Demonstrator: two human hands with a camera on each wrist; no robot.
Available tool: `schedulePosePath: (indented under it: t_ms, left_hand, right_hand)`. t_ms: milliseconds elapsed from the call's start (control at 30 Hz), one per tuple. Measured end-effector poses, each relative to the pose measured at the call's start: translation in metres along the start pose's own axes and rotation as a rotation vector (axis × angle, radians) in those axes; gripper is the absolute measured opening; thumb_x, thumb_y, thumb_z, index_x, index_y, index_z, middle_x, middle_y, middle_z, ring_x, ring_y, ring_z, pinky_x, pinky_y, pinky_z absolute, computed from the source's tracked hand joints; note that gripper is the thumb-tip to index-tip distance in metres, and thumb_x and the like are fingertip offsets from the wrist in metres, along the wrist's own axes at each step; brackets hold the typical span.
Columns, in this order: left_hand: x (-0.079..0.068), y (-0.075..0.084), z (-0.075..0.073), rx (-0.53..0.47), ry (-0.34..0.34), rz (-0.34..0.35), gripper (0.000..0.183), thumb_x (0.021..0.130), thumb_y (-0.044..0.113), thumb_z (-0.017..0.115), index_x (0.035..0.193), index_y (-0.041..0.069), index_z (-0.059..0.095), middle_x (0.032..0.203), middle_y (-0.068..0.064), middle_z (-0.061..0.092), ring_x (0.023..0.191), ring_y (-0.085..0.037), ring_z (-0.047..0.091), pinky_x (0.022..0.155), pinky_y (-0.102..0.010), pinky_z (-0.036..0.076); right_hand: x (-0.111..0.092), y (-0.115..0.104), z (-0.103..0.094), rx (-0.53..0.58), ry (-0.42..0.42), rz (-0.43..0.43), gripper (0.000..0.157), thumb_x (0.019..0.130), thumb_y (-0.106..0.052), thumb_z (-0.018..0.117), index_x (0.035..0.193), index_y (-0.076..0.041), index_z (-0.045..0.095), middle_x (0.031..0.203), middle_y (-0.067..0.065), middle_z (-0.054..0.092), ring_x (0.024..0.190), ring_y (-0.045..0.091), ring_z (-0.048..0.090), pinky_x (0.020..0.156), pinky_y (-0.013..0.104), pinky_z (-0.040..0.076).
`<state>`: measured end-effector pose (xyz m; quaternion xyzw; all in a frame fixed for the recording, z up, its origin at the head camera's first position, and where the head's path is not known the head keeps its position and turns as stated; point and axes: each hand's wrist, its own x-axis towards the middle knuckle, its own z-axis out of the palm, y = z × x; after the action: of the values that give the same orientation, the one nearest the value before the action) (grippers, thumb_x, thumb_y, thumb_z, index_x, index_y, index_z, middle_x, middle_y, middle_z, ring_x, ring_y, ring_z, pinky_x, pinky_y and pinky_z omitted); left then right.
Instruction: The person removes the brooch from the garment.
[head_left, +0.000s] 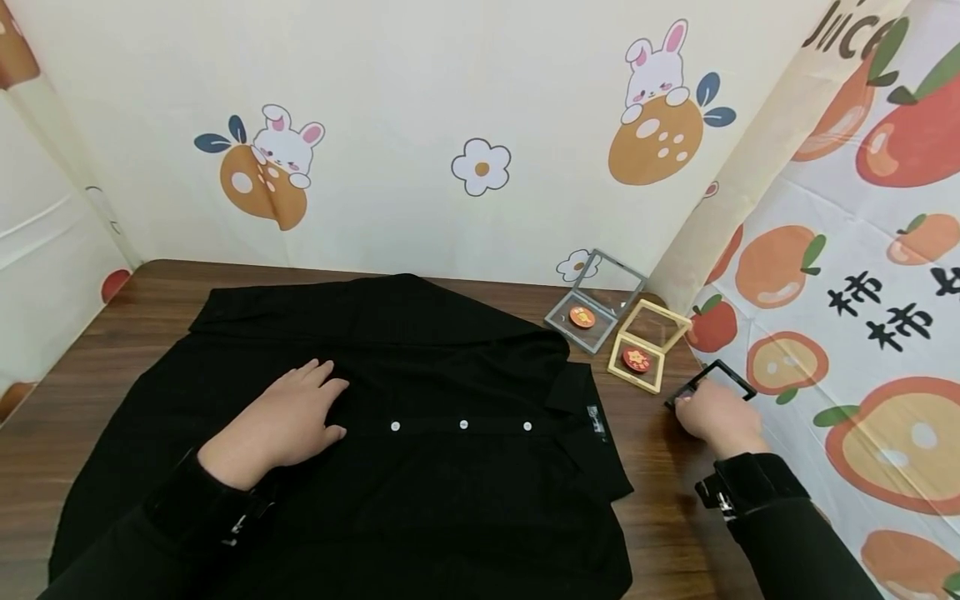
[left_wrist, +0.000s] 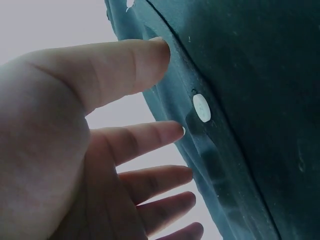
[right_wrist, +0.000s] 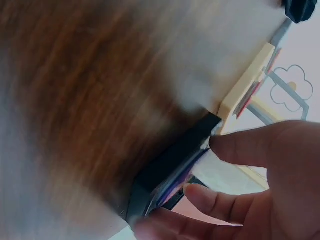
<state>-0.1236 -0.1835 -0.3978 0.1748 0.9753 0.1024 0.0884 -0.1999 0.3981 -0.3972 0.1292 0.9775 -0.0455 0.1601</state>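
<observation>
A black shirt [head_left: 465, 492] lies spread on the brown wooden table, its collar toward the right and small white buttons along its front. Over its middle is my left hand [head_left: 281, 421], fingers loosely extended and holding nothing; in the left wrist view its fingertips are close to the cloth near a white button [left_wrist: 202, 108]. At the table's right edge my right hand [head_left: 720, 417] grips a small black-framed case [right_wrist: 170, 165] with its clear lid raised. The right wrist view shows the thumb at one corner and fingertips at the case's inner side; its contents are mostly hidden.
Two similar open cases stand at the back right: a grey one [head_left: 570, 336] with an orange round piece inside, and a yellow one [head_left: 633, 383] with a red round piece. Printed cloth walls [head_left: 390, 200] border the wooden table [head_left: 652, 483] at the back and sides.
</observation>
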Motion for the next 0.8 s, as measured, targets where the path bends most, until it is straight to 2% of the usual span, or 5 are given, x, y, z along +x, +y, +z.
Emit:
schedulePosePath:
  t_ms: [200,467,733,800]
  left_hand:
    - [-0.002,-0.006,0.002,-0.017,-0.028,0.001,0.062,0.090,0.032,0.079,0.138,-0.004,0.059,0.151,-0.037,0.041,0.141,-0.056,0.034,0.113,-0.068,0.029]
    - [-0.003,-0.009,0.006,-0.046,-0.041,-0.019,0.064,0.092,0.030,0.078,0.142,-0.004,0.056,0.152,-0.037,0.039,0.140,-0.055,0.037,0.110,-0.067,0.035]
    - [-0.005,-0.010,0.006,-0.065,-0.050,-0.027,0.065,0.092,0.031,0.078,0.142,-0.004,0.056,0.152,-0.037,0.039,0.139,-0.055,0.038,0.109,-0.068,0.035]
    - [-0.006,-0.009,0.005,-0.072,-0.048,-0.028,0.065,0.092,0.031,0.077,0.143,-0.004,0.056,0.152,-0.037,0.039,0.139,-0.055,0.039,0.108,-0.068,0.036]
  right_hand:
    - [0.000,0.007,0.001,0.018,0.009,-0.079,0.067,0.099,-0.029,0.046,0.147,0.017,0.037,0.132,0.044,0.048,0.099,0.048,0.058,0.080,0.062,0.049]
    - [0.002,0.005,0.000,-0.012,0.010,-0.062,0.064,0.104,-0.033,0.052,0.138,0.020,0.041,0.124,0.044,0.052,0.104,0.055,0.058,0.084,0.065,0.049]
    - [-0.009,-0.004,0.001,-0.005,0.012,-0.073,0.074,0.102,-0.040,0.057,0.140,0.021,0.039,0.122,0.044,0.053,0.102,0.054,0.059,0.078,0.064,0.051]
    - [-0.015,-0.009,0.000,-0.012,0.015,-0.066,0.075,0.101,-0.044,0.059,0.137,0.020,0.044,0.118,0.042,0.054,0.098,0.052,0.060,0.074,0.062,0.052]
